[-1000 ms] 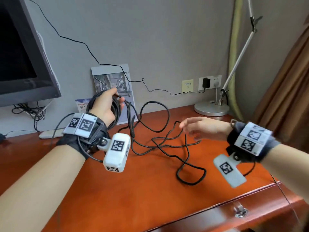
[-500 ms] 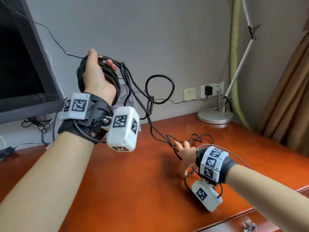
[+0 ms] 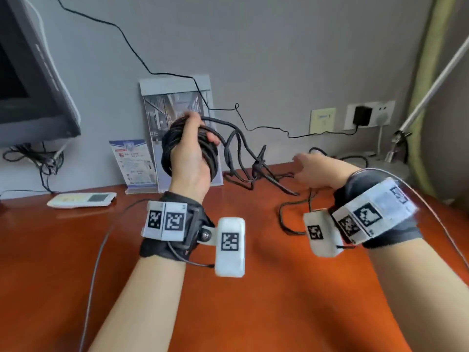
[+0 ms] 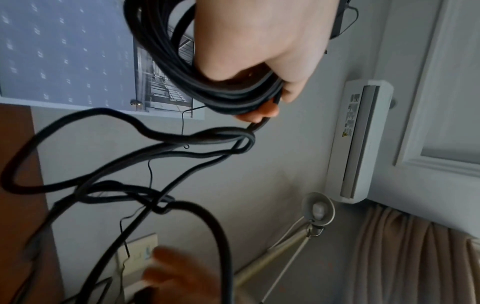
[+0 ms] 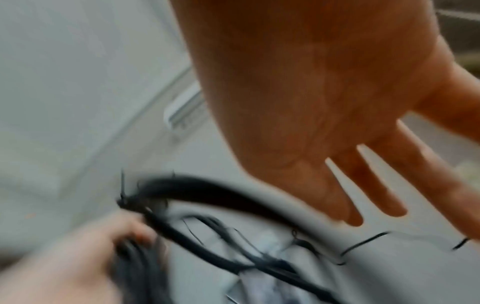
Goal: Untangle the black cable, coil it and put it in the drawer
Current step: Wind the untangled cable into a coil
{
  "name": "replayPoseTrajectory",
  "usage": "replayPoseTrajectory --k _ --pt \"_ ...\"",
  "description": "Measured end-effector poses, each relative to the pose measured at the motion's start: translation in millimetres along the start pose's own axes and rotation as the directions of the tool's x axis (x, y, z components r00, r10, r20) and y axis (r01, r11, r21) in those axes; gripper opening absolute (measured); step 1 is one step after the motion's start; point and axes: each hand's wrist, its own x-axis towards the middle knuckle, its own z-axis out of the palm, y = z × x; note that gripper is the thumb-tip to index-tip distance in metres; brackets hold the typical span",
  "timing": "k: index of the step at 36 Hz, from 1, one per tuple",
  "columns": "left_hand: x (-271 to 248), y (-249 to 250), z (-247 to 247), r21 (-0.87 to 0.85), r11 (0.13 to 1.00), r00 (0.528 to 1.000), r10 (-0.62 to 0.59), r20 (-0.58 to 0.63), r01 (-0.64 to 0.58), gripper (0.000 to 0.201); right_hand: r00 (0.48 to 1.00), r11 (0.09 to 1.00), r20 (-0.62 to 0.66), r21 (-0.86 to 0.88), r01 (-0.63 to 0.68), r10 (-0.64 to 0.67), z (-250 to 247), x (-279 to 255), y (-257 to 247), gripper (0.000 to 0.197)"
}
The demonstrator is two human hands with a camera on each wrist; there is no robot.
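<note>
Trailing from the coil gripped in the left hand (image 3: 192, 158), the black cable (image 3: 238, 158) runs down and rightward to a knotted snarl on the desk (image 3: 228, 313), lying between both hands. Beyond that snarl, the right hand (image 3: 314, 171) hovers with fingers spread and holding nothing, so it looks the nearer one to pick the knot apart.

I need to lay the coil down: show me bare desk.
Bare: the desk front, between the forearms, and left front, below the remote. Crowded: the back, by the black cable, leaflet stand and lamp base.
</note>
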Motion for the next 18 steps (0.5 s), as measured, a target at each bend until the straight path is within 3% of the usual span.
replayPoseTrajectory --k 2,6,8,11,13,15,18 --pt "8.6 -10.0 -3.4 0.098 0.995 1.000 0.003 0.015 -0.005 0.020 0.988 0.978 -0.115 0.171 0.120 -0.102 -8.3 1.7 -16.0 0.043" --pt "20.8 -16.4 -6.0 0.278 0.960 0.999 0.008 0.051 -0.021 0.011 0.933 0.827 -0.286 0.453 0.332 -0.218 -13.4 -10.3 -46.8 0.043" --pt "23.8 -14.2 -6.1 0.361 0.932 0.999 0.006 0.049 -0.023 0.011 0.921 0.783 -0.289 0.495 0.377 -0.260 -5.8 -13.3 -58.0 0.058" --pt "22.1 -11.7 -4.7 0.478 0.878 0.997 -0.034 0.065 -0.002 0.018 0.934 0.801 -0.204 0.480 0.358 -0.294 8.5 -12.6 -68.0 0.091" --pt "18.0 -10.2 -3.1 0.508 0.861 0.995 -0.054 0.087 0.002 0.022 0.943 0.811 -0.162 0.481 0.333 -0.291 17.1 -11.8 -72.8 0.096" --pt "15.3 -9.8 -1.7 0.540 0.842 0.993 -0.061 0.102 -0.004 0.027 0.941 0.791 -0.182 0.510 0.338 -0.285 21.8 -11.1 -74.5 0.081" --pt "14.1 -4.5 -1.2 0.490 0.872 0.994 -0.066 0.091 0.013 0.030 0.897 0.759 -0.302 0.484 0.435 -0.321 24.4 -10.0 -68.0 0.036"
